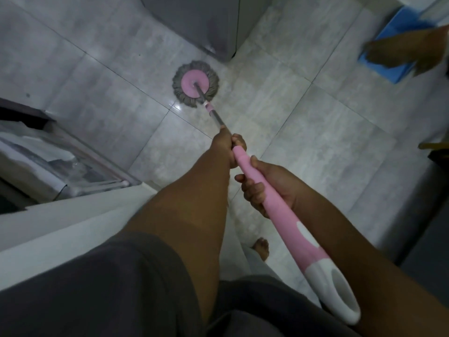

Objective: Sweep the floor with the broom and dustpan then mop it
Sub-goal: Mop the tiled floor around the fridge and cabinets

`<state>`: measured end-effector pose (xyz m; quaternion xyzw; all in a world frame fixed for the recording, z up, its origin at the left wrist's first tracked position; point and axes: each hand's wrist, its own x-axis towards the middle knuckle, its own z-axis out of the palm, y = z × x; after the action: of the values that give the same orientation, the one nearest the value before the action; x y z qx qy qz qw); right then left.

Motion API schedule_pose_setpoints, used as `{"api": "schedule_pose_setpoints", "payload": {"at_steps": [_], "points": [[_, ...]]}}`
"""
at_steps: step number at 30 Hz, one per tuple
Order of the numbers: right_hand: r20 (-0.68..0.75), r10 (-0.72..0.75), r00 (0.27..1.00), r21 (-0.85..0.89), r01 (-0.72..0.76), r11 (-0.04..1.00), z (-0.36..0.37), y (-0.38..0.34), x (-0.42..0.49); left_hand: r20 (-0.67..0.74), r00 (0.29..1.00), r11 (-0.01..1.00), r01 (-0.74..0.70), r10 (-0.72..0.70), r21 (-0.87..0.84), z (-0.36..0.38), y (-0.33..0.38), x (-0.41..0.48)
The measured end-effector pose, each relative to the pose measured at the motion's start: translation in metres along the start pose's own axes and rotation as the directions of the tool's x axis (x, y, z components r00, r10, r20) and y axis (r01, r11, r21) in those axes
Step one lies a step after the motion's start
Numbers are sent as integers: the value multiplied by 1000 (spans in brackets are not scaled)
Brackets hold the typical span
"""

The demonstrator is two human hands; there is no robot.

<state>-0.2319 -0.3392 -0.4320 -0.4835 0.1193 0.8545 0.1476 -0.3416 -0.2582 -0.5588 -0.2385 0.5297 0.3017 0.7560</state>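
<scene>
1. The fingers (252,190) of the right hand (269,188) curl under the pink mop handle (279,210) with the thumb over the top, clenched on it. The left hand (227,148) sits lower, wrapped around the spot where the pink grip meets the metal shaft (217,119), also grasping.
2. The 2 hands are spaced apart along the handle, probably for leverage: the lower hand steers and the upper hand pushes and pulls.
3. The mop head (195,83) lies flat on the tiled floor (303,132), its grey strands spread around the pink disc. It is just beside the corner of a grey appliance (194,23), so the stroke seems to be working along that base.
4. A white ledge (73,215) closes in the left side, and 1 bare foot (262,248) stands below the handle. The open tiles lie to the right.
5. A blue dustpan (388,35) and what looks like a broom (408,52) (both blurred) rest well apart at the upper right, which suggests the sweeping is done and the mopping is under way.
</scene>
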Motion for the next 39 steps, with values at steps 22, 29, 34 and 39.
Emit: {"api": "schedule_pose_setpoints", "payload": {"at_steps": [22,29,34,39], "points": [[-124,-157,980,163,176,971,-110,71,-83,-30,992,958,123,-119,257,21,-154,-3],[-108,-212,971,240,233,942,-78,-33,-54,-28,994,949,108,-104,295,109,-74,37],[-87,-239,967,270,254,929,-70,-75,-30,-33,996,930,85,-78,357,144,-37,61],[-65,-243,968,298,252,921,-84,-72,-32,-26,997,928,77,-72,365,144,-52,67]]}}
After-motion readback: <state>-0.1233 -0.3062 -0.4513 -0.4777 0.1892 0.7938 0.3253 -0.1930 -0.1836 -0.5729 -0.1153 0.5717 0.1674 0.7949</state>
